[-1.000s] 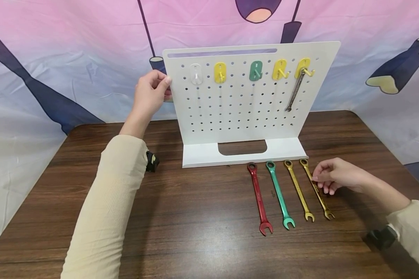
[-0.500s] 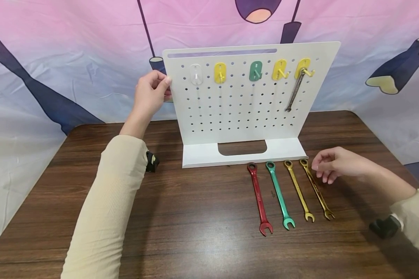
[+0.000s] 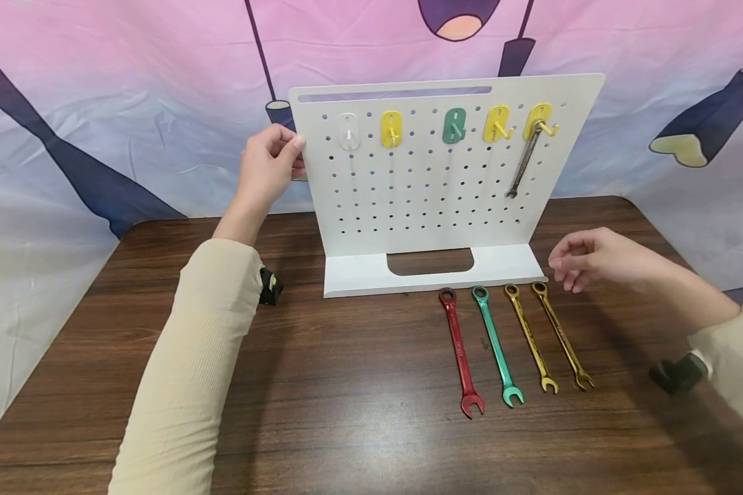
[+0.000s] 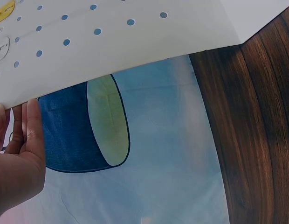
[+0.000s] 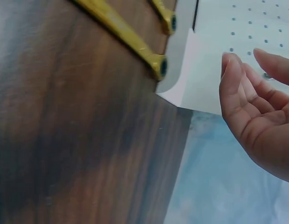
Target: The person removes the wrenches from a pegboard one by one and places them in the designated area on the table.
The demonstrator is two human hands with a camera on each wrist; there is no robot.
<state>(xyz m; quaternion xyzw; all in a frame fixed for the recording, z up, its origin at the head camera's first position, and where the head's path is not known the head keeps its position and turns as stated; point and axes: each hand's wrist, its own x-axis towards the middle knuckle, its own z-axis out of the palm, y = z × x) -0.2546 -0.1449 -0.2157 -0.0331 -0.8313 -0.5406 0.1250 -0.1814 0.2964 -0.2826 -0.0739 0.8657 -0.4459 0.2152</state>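
My left hand pinches the left edge of a white pegboard that stands on the table; the left wrist view shows the fingers at that edge. My right hand is held above the table just right of the pegboard's base, fingers loosely bent with nothing between them. Below it lie two gold wrenches, then a green wrench and a red wrench, ring ends toward the board. A silver wrench hangs from the rightmost yellow hook.
Further hooks on the board are a white hook, a yellow hook, a green hook and another yellow hook, none bearing a wrench. A patterned cloth hangs behind the wooden table.
My right hand has moved up and away from beside the rightmost gold wrench, toward the board's right side. The left hand and the wrenches stay in place.
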